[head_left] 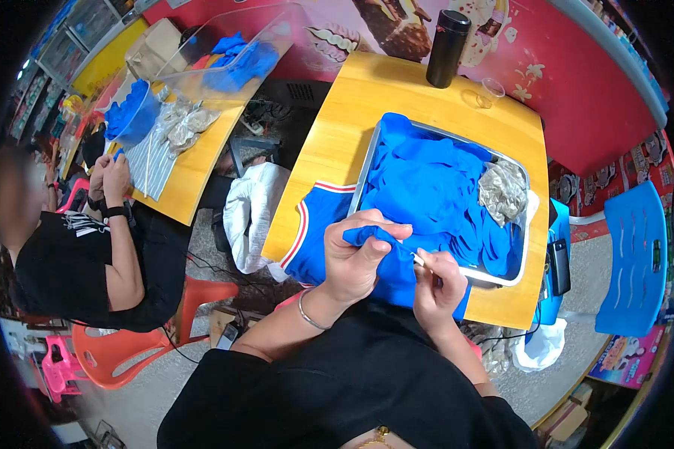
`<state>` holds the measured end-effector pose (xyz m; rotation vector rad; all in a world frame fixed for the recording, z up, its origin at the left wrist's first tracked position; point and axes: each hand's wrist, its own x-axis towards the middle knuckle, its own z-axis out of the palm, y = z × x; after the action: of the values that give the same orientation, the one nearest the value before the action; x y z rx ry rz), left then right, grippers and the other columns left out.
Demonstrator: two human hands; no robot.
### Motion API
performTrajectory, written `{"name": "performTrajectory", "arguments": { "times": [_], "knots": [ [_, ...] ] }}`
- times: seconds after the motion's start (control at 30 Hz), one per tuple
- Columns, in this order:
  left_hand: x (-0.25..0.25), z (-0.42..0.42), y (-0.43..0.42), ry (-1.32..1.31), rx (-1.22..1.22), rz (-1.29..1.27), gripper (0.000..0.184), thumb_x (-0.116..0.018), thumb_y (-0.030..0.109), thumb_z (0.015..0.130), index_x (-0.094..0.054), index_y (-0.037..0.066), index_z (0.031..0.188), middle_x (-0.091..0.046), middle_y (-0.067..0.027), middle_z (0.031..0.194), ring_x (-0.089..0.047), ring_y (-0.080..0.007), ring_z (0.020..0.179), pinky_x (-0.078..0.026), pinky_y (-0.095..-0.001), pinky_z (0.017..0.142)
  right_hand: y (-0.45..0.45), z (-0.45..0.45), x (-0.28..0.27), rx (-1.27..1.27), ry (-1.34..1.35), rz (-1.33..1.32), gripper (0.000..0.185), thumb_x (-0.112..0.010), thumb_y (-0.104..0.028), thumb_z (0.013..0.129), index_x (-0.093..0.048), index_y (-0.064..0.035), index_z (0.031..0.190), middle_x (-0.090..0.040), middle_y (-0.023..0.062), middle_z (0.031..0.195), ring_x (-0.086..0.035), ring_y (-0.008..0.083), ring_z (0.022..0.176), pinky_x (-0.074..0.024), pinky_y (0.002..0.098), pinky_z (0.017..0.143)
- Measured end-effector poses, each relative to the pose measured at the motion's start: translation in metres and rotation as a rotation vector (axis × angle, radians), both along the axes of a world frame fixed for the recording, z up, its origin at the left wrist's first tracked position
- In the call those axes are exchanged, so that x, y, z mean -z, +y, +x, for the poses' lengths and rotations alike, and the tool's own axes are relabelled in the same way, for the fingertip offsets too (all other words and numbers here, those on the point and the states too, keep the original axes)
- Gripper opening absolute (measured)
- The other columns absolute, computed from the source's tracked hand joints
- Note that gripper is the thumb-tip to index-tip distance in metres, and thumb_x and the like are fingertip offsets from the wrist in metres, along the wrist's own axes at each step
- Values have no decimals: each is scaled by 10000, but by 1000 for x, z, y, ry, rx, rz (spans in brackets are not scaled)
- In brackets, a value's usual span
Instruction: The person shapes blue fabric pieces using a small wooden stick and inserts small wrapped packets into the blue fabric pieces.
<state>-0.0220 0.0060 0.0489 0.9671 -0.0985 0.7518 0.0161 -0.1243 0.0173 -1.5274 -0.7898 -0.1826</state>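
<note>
My left hand (pixel 358 258) pinches a small blue fabric piece (pixel 367 236) between thumb and fingers, in front of my chest. Close beside it, my right hand (pixel 438 288) has its fingers closed on a small white-tipped tool (pixel 418 260), whose thin end meets the edge of the fabric; its exact kind is too small to make out. Just beyond both hands, a metal tray (pixel 523 258) holds a heap of blue fabric pieces (pixel 427 179) and a crumpled clear plastic bag (pixel 503 191). A blue jersey (pixel 318 232) with red and white trim lies under the tray's left side.
On my wooden table (pixel 352 97) stand a black thermos (pixel 449 49) and a clear cup (pixel 490 91). A co-worker (pixel 75 254) sits left at another table (pixel 180 187) with a blue-filled tub (pixel 135 120). A blue chair (pixel 633 254) is at right.
</note>
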Motion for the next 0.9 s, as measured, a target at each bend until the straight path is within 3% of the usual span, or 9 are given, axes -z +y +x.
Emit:
{"name": "performTrajectory", "arguments": {
  "times": [0.03,0.17,0.33,0.43,0.53,0.63,0.77,0.8,0.9],
  "knots": [
    [3,-1,3,5,7,-18,266,-691,212,810,-684,-39,898,-599,-53,747,-491,-85,646,-402,-218,615,0,1,0,43,-78,-33,81,-627,48,789,-605,6,854,-576,58,672,-489,85,541,-371,235,461],
    [8,-2,8,-13,6,-83,205,-685,140,816,-679,-29,931,-651,-93,862,-448,-63,634,-379,-195,598,-5,-6,7,-413,605,141,117,-559,71,829,-568,-2,920,-546,59,744,-480,90,595,-371,218,513],
    [14,-4,9,16,-28,7,194,-681,71,813,-651,-16,984,-658,-115,886,-562,-99,720,-421,-207,606,-7,1,12,-119,165,-64,69,-550,2,870,-576,5,934,-550,27,749,-507,75,622,-395,221,540],
    [14,-3,8,-5,-7,-37,216,-681,58,812,-626,-15,1008,-663,-128,913,-629,-154,832,-463,-220,645,-7,-5,-4,-324,528,26,69,-545,-21,881,-569,-4,943,-540,17,728,-499,80,607,-385,225,528],
    [15,-4,14,25,49,-46,218,-679,50,812,-618,-13,1012,-667,-137,948,-638,-176,889,-487,-228,687,-14,-1,-9,-871,1326,370,81,-523,-61,905,-554,-12,961,-526,12,719,-492,83,602,-380,219,525],
    [6,-7,15,90,18,23,200,-679,46,811,-637,-12,998,-670,-134,970,-625,-134,858,-487,-220,709,-10,0,-1,-708,1037,217,99,-505,-89,921,-544,-15,974,-530,15,730,-490,82,610,-384,217,527],
    [2,-8,15,153,6,84,182,-675,39,812,-658,-10,987,-672,-123,979,-605,-90,836,-484,-211,722,-2,-5,7,-141,308,-18,98,-522,-74,907,-546,-2,969,-537,20,701,-488,79,581,-387,210,514],
    [2,-8,14,146,24,63,179,-674,38,813,-663,-9,985,-673,-120,980,-599,-80,831,-483,-208,724,1,-7,9,-147,314,18,112,-511,-118,923,-537,-16,961,-519,14,677,-450,68,539,-348,198,485],
    [12,-8,16,142,90,-8,270,-667,139,835,-590,3,1054,-655,-143,960,-621,-157,741,-533,-312,667,-10,-5,-7,-680,1055,119,151,-485,-184,944,-523,-38,949,-501,5,666,-400,59,512,-298,195,466]
  ]
}}
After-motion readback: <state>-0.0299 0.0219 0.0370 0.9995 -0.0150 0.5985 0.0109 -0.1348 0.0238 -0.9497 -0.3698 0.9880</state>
